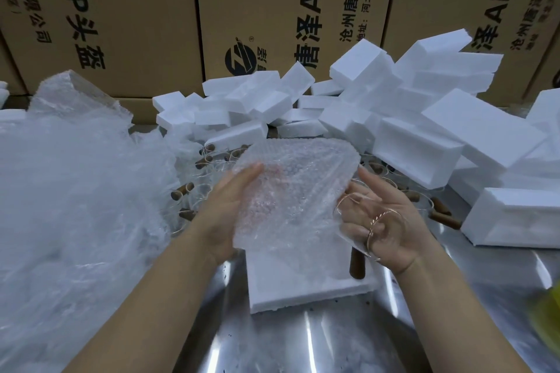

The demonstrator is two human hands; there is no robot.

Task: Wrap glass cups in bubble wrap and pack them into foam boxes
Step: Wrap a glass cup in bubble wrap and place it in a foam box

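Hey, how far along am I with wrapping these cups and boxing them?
Early, it seems. Done: nothing visibly packed; I cannot tell whether the piled foam boxes are filled. In hand: your left hand holds a bubble wrap sheet, your right hand a bare glass cup, not yet wrapped. Left: wrap it, put it in the foam box below your hands, then the many unwrapped cups behind.

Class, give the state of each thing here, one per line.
Bubble wrap sheet: spread open, held by left hand.
Glass cup: unwrapped, held in right hand.
Foam block: lying flat on steel table.
Foam boxes: heaped loosely.
Other glass cups: unwrapped.
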